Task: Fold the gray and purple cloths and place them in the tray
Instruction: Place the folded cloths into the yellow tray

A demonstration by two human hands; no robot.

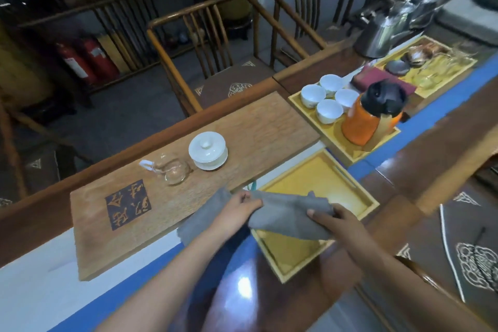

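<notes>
Over the near edge of the tabletop (283, 286), the gray cloth (285, 217) is held up between both hands, stretched across the near-left corner of the empty yellow tray (318, 170). One end is pinched by the left hand (239, 209), fingers (246, 197) curled tight on the fabric, with a loose bit left hanging down toward the wooden tea board (188, 170). The other end is gripped by the right hand (336, 219), thumb on top and fingers closed around the cloth. The purple cloth (377, 81) is seen lying folded farther along the tabletop toward the far right, between two other trays, partly hidden behind an orange thermos (366, 121). White cups (327, 101) are grouped just beside that thermos. A lidded white bowl (208, 151) and a glass pitcher (173, 170) are set on the tea board.
</notes>
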